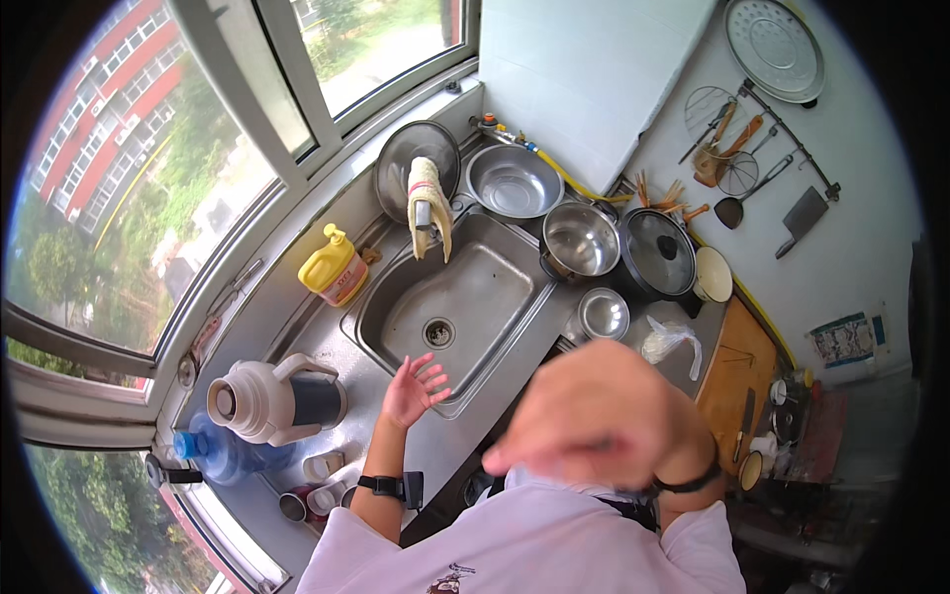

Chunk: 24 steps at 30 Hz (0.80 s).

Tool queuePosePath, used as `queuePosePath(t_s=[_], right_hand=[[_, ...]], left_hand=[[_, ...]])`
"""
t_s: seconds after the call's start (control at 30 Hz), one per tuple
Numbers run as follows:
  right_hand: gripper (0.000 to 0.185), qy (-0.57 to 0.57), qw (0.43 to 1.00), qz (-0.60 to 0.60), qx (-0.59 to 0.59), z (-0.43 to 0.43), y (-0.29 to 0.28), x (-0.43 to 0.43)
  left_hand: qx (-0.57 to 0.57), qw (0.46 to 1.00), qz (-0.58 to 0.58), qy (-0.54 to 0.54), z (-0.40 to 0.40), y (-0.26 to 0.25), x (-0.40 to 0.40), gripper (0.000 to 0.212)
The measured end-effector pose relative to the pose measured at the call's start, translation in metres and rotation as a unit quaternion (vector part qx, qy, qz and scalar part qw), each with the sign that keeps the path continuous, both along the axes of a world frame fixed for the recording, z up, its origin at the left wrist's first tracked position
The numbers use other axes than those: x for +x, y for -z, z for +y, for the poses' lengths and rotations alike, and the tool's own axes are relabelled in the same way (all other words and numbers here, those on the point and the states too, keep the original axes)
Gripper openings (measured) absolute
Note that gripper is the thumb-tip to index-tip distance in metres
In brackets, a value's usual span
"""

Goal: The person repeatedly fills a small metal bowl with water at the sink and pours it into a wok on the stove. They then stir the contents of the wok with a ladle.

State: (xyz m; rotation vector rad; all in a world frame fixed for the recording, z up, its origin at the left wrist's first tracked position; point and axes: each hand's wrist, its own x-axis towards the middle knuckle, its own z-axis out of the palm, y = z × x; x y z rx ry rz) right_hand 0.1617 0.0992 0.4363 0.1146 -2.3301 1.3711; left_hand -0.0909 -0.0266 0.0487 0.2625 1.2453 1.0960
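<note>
My left hand (417, 390) is held palm up with its fingers apart, over the near edge of the stainless steel sink (475, 297); it holds nothing. My right hand (586, 416) is large and blurred, raised close to the camera in front of my chest. Its fingers look curled, and whether it holds something cannot be told. A cloth (424, 178) hangs over the faucet at the sink's back. Left of the sink stand a yellow pump bottle (335, 271) and a thermos jug (278, 401). A small metal bowl (603, 313) lies beyond my right hand.
Right of the sink are a metal basin (515, 180), a steel pot (581, 240), a lidded black pan (659, 252) and a plastic bag (668, 343). A knife lies on a wooden board (731, 371). A blue water bottle (223, 449) and several cups stand at left. A cleaver (803, 219) hangs on the wall.
</note>
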Motion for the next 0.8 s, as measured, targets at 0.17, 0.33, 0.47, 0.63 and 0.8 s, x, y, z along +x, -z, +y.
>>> queuePosePath(t_s=[0.17, 0.33, 0.47, 0.63, 0.8], right_hand=[[0.052, 0.241, 0.714, -0.245, 0.610, 0.024, 0.239, 0.009], [0.025, 0.238, 0.861, -0.298, 0.337, 0.006, 0.292, 0.067], [0.014, 0.299, 0.903, -0.267, 0.153, -0.005, 0.304, 0.121], [0.074, 0.178, 0.840, -0.469, 0.207, -0.025, 0.262, 0.218], [0.047, 0.207, 0.878, -0.422, -0.085, -0.049, 0.290, 0.359]], left_hand=[[-0.046, 0.617, 0.738, 0.271, 0.003, -0.008, -0.007, 0.048], [0.062, 0.923, 0.380, -0.010, 0.017, -0.028, 0.001, 0.027], [0.087, 0.787, 0.608, -0.061, 0.013, -0.003, 0.041, 0.026], [0.163, 0.729, 0.647, 0.154, 0.025, -0.011, 0.136, 0.081], [0.012, 0.905, 0.222, 0.363, 0.064, -0.040, 0.243, 0.061]])
